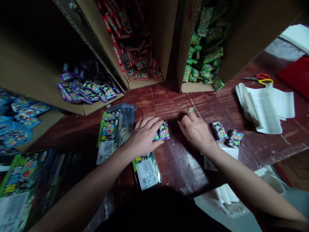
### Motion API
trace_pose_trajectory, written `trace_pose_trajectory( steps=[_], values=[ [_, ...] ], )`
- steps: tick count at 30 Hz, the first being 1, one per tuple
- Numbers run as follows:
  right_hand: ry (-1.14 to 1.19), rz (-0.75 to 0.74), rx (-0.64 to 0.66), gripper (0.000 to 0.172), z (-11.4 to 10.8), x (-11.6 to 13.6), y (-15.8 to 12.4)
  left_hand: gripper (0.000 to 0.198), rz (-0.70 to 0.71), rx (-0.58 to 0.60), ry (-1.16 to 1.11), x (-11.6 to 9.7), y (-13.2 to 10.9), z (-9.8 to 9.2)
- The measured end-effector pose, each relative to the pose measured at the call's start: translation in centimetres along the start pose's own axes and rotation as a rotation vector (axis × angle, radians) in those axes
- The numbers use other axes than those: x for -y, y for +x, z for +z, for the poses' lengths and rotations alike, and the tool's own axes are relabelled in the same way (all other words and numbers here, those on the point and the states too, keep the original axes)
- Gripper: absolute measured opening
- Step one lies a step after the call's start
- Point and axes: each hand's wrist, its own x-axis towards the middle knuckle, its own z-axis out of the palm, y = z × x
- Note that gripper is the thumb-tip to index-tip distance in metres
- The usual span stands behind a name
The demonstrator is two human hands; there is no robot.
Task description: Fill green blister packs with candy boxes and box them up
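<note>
My left hand (144,134) lies palm down on the dark red table (183,161), fingers together over a few small candy packets (164,130), one purple and one blue at its fingertips. My right hand (195,129) rests just to the right, fingers curled, with a small green packet (191,110) at its fingertips. Two more small packets (227,134) lie to the right of that hand. Under my left wrist sits a printed plastic bag (147,169) with a barcode label. A stack of the same bags (113,129) lies to the left.
Open cardboard boxes on their sides line the back: purple packets (84,88), red packets (135,61), green packets (205,61), blue packets (16,119) at far left. Folded white sheets (263,106) and scissors (260,78) lie at right. More printed bags (21,180) sit bottom left.
</note>
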Motion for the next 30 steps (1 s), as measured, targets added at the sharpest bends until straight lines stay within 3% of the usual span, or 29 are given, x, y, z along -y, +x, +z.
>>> trace_pose_trajectory(
  steps=[3,5,8,10,12,14,16,19,21,24,27,30],
  values=[
    [0.042,-0.083,0.103,0.029,0.3,1.7,-0.7,0.067,-0.016,0.013,-0.008,0.4,-0.4,1.1],
    [0.12,-0.117,0.042,0.027,-0.8,1.1,-0.8,0.064,-0.022,0.0,-0.006,1.1,-0.4,1.3],
    [0.127,-0.04,-0.132,0.026,-3.5,-3.1,-0.4,0.061,-0.01,-0.029,0.019,2.3,1.2,0.5],
    [0.009,0.06,-0.139,0.031,-5.0,-6.9,0.2,0.057,0.009,-0.043,0.031,2.3,3.9,-0.1],
    [-0.086,0.06,-0.041,0.038,-5.4,-10.3,1.0,0.05,0.015,-0.053,0.033,1.4,7.6,-0.4],
    [-0.114,-0.052,0.092,0.061,-5.0,-12.4,2.2,0.044,0.017,-0.051,0.033,-0.3,11.4,-0.2],
    [-0.105,-0.186,0.234,0.087,-4.1,-13.3,3.8,0.041,0.04,-0.048,0.033,-2.0,14.6,0.3],
    [-0.103,-0.278,0.435,0.104,-3.2,-13.8,6.8,0.039,0.07,-0.05,0.036,-3.2,16.8,0.7],
    [-0.13,-0.256,0.484,0.103,-3.3,-13.8,8.6,0.04,0.059,-0.055,0.04,-2.4,16.5,0.2],
    [-0.148,-0.262,0.413,0.097,-4.2,-12.6,10.0,0.046,0.015,-0.057,0.054,0.6,13.6,-1.6],
    [-0.031,-0.457,0.346,0.098,-4.3,-9.7,8.9,0.053,-0.034,-0.044,0.05,3.8,8.7,-3.3],
    [0.082,-0.696,0.456,0.095,-3.7,-6.4,6.6,0.055,-0.094,0.039,0.002,5.3,3.8,-3.6]
  ],
)
